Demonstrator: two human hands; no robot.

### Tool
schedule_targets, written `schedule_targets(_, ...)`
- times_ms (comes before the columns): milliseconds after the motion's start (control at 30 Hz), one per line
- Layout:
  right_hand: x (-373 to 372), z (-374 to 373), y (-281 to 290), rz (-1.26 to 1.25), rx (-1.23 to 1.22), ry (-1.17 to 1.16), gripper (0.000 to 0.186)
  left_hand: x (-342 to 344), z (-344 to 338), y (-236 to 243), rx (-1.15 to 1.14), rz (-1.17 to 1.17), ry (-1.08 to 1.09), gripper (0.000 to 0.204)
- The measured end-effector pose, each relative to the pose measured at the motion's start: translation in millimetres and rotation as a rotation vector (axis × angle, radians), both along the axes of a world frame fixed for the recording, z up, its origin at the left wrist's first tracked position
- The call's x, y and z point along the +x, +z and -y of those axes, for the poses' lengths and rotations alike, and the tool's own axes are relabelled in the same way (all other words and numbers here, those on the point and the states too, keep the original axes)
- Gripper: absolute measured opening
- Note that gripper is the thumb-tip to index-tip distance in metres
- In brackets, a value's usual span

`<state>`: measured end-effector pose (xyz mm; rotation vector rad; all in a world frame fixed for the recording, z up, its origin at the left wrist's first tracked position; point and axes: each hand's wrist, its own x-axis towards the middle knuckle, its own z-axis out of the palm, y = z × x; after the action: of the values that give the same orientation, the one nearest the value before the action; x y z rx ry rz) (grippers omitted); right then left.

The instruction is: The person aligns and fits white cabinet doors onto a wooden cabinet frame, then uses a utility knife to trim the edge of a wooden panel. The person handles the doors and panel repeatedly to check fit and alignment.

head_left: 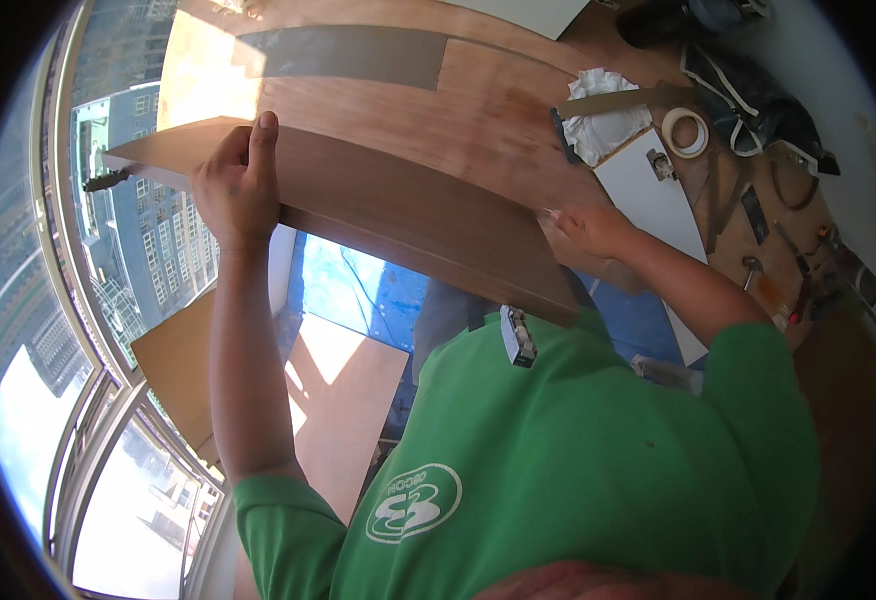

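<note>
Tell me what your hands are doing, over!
Left hand grips brown board at its end. Right hand holds its far edge. Nothing blocking it.

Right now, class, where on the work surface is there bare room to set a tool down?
The bare wood between the held brown board and the grey strip is free. The right side is crowded: white rag, tape roll, white panel, scattered hand tools.

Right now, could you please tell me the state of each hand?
Left hand: closed on the far edge of the brown wooden board.
Right hand: resting on the board's right end; its grip cannot be told.
</note>
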<state>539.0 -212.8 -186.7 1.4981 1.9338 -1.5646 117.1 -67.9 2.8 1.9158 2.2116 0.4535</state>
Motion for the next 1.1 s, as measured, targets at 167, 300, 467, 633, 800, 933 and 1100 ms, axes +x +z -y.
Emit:
schedule_targets(167,-92.5,-67.6,-27.3,-0.183,0.066,0.054,0.059,2.3,-0.7,1.1,-0.006,0.015,0.015,0.061)
schedule_targets(300,-186.5,-114.3,-51.6,-0.165,0.041,0.105,0.058,2.4,-1.0,2.6,-0.021,-0.005,0.004,0.061)
schedule_targets(467,-245.8,-141.8,-64.6,-0.153,0.055,0.07,0.06,3.0,0.2,3.5,-0.031,-0.018,0.021,0.06)
schedule_targets(633,-271.0,-149.0,-80.0,-0.103,0.039,0.096,0.058,3.0,0.7,4.2,-0.024,-0.016,0.001,0.06)
schedule_targets(800,-273.8,-152.9,-79.3,-0.102,0.041,0.156,0.06,3.1,-0.8,1.9,-0.002,-0.012,-0.002,0.059)
schedule_targets(933,-272.5,-152.8,-64.5,-0.086,0.03,0.191,0.059,3.3,-1.6,-0.1,0.012,-0.002,-0.003,0.059)
schedule_targets(1100,-233.6,-141.6,-54.2,-0.02,0.049,0.301,0.059,0.9,-0.6,1.8,-0.015,-0.015,0.006,0.06)
